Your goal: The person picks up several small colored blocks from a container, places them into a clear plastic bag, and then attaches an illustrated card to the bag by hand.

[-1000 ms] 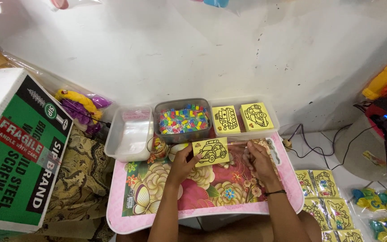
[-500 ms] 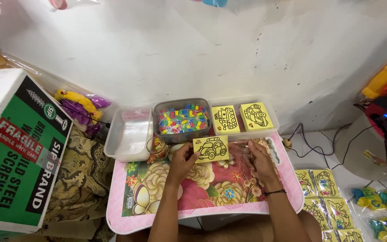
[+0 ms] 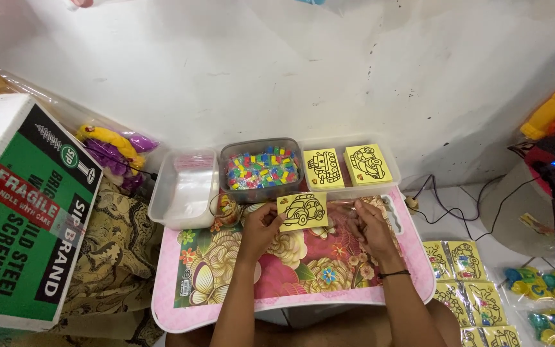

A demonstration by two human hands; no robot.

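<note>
A small table point(image 3: 226, 302) stands before the wall point(image 3: 329, 77). Along its back edge sit three tubs: an open tub point(image 3: 184, 189) at left, a tub of beads point(image 3: 261, 170) in the middle, and a tub with two stacks of cards point(image 3: 348, 168) at right. Before the beads, the left hand point(image 3: 261, 225) holds a card point(image 3: 302, 211) above the table; the right hand point(image 3: 369, 226) rests just right of it. A box point(image 3: 24, 212) stands left of the table. Packets point(image 3: 467, 289) lie on the floor at right.
</note>
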